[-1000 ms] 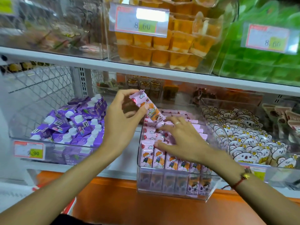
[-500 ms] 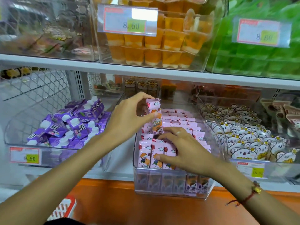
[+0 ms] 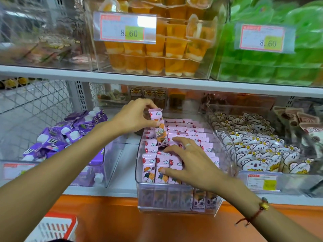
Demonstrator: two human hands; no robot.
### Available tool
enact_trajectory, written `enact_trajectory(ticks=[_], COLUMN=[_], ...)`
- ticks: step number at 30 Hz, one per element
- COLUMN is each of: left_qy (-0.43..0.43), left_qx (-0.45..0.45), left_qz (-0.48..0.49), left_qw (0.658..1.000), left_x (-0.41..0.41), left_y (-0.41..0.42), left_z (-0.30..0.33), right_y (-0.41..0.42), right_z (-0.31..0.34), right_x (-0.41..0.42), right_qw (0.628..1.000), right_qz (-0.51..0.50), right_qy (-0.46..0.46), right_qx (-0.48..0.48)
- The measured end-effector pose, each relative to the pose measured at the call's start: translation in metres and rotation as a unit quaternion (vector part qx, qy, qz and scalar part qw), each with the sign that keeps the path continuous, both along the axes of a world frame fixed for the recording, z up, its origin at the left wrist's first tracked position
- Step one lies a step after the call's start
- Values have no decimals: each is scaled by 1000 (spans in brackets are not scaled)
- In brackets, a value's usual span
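Observation:
A clear plastic bin (image 3: pixel 174 198) on the lower shelf holds rows of upright pink snack packets (image 3: pixel 190 135). My left hand (image 3: pixel 132 117) pinches one pink packet (image 3: pixel 160 130) by its top; the packet stands nearly upright, its lower end down among the rows at the bin's left side. My right hand (image 3: pixel 188 161) lies spread over the front rows, fingers straight, pressing the packets toward the front.
A bin of purple pouches (image 3: pixel 70 137) stands to the left, a bin of white koala packets (image 3: pixel 258 147) to the right. The shelf above (image 3: pixel 157 81) carries bins of orange jelly cups (image 3: pixel 157 49) and green cups (image 3: pixel 279 63). A red-and-white basket (image 3: pixel 56 227) sits at lower left.
My left hand has turned the packet from tilted to nearly upright and lowered it into the rows. My right hand stays spread on the front packets.

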State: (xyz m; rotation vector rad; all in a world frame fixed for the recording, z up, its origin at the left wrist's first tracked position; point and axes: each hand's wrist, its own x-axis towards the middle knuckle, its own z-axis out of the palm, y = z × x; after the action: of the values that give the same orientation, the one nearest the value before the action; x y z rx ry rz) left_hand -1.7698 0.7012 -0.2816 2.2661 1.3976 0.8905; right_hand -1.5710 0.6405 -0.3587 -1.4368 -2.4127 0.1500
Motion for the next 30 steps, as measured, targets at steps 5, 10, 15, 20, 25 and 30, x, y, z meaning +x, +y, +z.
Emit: enact_trajectory(ticks=[5,10,15,20,25,30], left_qy=[128,364,404,323,387,366], left_qx=[19,90,68,60,-11,-10], left_qz=[-22,6,-46,-78,-116,-96], left_qw=[991,927,911,941,915,925], left_x=[11,31,32,23,23,28], left_y=[1,13,21,11,2,-1], left_z=[-2,-27,-23,-15,-18,-23], right_y=[1,1,0,-1,-2,-5], right_z=[2,2,2,8,18,15], right_x=[0,-1,-1,0,9,10], right_qw=[1000,1000,1000,999,1000,999], right_qz=[0,0,2,6,-16,-18], right_qy=[-12,-20,-19,-31,-13,-38], right_qx=[-2,2,4,-10,2,6])
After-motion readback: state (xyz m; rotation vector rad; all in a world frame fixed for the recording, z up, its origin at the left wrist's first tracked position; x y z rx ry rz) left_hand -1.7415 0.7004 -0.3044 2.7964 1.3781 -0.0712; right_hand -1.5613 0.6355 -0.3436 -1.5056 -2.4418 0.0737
